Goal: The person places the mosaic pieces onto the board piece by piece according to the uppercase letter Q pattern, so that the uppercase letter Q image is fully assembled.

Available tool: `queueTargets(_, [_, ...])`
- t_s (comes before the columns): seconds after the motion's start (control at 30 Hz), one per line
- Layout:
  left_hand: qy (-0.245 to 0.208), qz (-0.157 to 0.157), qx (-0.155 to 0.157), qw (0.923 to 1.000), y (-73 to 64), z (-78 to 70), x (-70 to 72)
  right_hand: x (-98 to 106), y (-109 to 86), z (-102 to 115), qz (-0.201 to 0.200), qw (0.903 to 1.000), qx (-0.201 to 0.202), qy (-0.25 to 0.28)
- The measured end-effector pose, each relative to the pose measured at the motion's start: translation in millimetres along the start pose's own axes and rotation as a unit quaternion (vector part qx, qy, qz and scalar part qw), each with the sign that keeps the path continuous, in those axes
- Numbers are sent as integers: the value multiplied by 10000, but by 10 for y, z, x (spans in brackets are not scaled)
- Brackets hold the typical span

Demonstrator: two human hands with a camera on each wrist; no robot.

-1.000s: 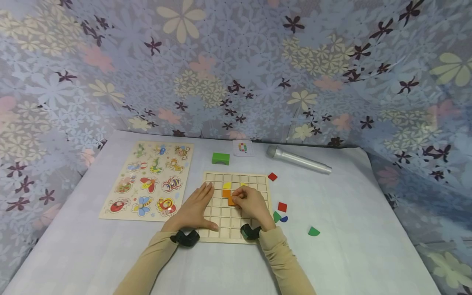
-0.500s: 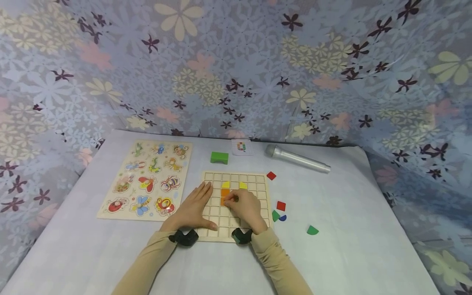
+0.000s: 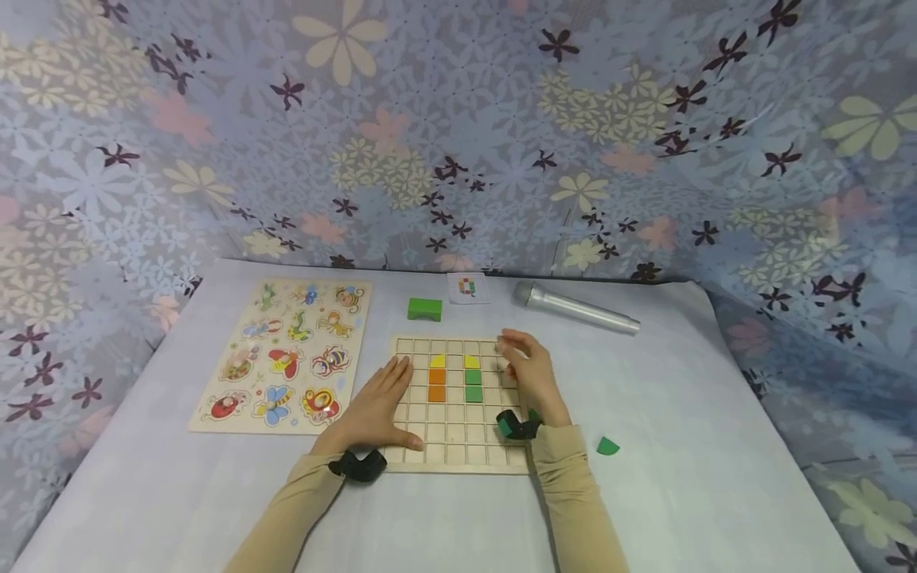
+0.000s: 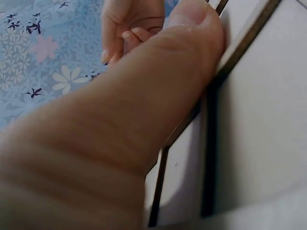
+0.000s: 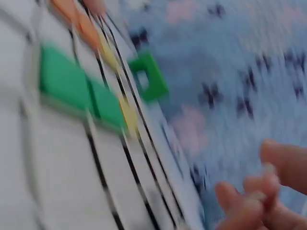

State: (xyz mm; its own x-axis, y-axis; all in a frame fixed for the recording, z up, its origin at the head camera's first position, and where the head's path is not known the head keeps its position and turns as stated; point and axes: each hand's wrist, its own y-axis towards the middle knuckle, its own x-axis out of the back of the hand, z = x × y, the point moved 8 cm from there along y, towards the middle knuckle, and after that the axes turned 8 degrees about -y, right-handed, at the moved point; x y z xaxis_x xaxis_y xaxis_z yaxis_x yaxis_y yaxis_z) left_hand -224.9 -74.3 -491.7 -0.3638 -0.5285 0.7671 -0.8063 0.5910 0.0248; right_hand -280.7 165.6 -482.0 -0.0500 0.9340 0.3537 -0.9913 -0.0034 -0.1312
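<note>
My left hand (image 3: 376,406) lies with straight fingers on the left side of a wooden grid board (image 3: 451,468). In the left wrist view its thumb (image 4: 163,62) rests along the board's cells. My right hand (image 3: 532,372) is above the board's right edge, fingers loosely bent; the right wrist view shows nothing between its fingertips. Two orange squares (image 3: 437,384) sit in one column under a yellow piece (image 3: 438,362). Another column has two green squares (image 3: 474,385) below a second yellow piece (image 3: 472,362). The right hand and wrist hide the small pieces beside the board.
A puzzle board with insect pictures (image 3: 243,350) lies at left. Behind the grid stand a green arch block (image 3: 425,309) and a small pattern card (image 3: 469,288). A silver microphone (image 3: 583,309) lies back right, and a green quarter-circle piece (image 3: 607,446) at right.
My right hand has left the lower orange square and moved right to the board's edge, uncovering the two green squares. The left hand stays in place.
</note>
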Motion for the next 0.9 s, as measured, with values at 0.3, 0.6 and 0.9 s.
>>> queueTargets(0.3, [356, 264, 294, 9986, 28, 62, -49, 405, 128, -375, -743, 9948, -557, -413])
queueTargets(0.6, [284, 187, 213, 9992, 35, 43, -23, 355, 113, -261, -1116, 9760, -100, -1867])
queueTargets(0.9, [279, 261, 281, 9989, 37, 62, -30, 324, 105, -210, -653, 9534, 133, -2941])
